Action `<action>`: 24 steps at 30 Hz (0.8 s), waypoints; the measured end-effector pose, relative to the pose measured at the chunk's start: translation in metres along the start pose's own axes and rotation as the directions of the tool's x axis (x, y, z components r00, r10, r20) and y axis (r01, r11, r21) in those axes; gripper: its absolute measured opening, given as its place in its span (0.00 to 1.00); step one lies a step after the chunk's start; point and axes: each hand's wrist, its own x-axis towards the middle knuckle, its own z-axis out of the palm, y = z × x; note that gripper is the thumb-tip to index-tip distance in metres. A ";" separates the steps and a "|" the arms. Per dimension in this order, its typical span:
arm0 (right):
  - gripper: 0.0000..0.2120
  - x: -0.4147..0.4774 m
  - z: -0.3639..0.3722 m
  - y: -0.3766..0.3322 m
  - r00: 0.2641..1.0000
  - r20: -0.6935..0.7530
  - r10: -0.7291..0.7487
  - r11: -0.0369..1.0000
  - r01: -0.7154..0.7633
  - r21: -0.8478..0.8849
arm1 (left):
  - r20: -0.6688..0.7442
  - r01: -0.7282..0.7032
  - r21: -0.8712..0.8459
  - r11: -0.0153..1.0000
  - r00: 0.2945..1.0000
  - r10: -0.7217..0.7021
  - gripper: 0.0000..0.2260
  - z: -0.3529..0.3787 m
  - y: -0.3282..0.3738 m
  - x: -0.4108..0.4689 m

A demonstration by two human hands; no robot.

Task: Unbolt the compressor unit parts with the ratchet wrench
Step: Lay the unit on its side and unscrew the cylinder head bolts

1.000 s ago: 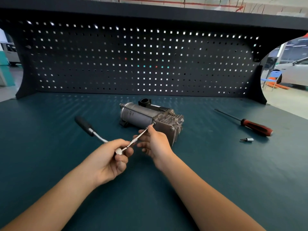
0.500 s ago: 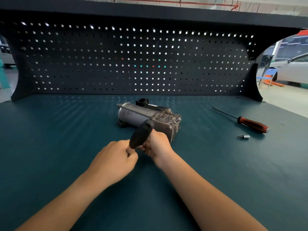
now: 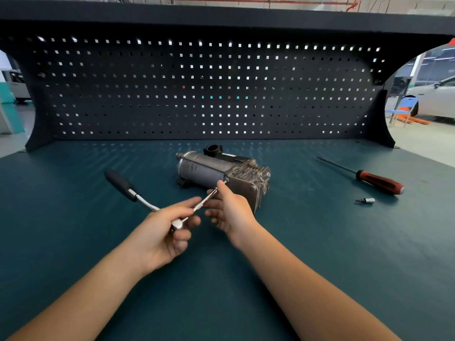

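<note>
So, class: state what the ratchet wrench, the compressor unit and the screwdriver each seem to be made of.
Ratchet wrench: bright, polished shaft, likely chromed steel; matt black handle, probably rubber or plastic.
Compressor unit: dull grey, finned casing, seemingly cast metal.
Screwdriver: dark metal shaft; glossy red-and-black handle, probably plastic.
</note>
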 end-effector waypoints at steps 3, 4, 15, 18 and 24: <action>0.11 0.001 -0.001 0.001 1.000 -0.021 -0.015 1.000 0.014 -0.026 | -0.043 -0.086 0.125 0.988 0.995 0.092 0.11 0.006 -0.006 -0.002; 0.11 0.000 -0.001 0.001 1.000 -0.022 -0.015 1.000 0.015 -0.024 | -0.043 -0.094 0.129 0.987 0.994 0.100 0.11 0.008 -0.006 -0.002; 0.12 0.001 -0.002 0.004 0.999 0.048 -0.020 0.991 0.013 0.131 | 0.060 -0.143 0.183 0.973 0.989 0.134 0.14 0.007 0.002 0.000; 0.11 0.002 -0.001 0.004 0.999 0.054 -0.004 0.989 -0.004 0.150 | 0.070 -0.113 0.114 0.987 0.992 0.106 0.14 0.005 -0.005 0.003; 0.07 0.004 0.000 0.005 0.998 0.058 -0.032 0.960 0.014 0.281 | 0.069 -0.003 -0.106 0.994 0.998 0.010 0.14 0.004 -0.008 0.005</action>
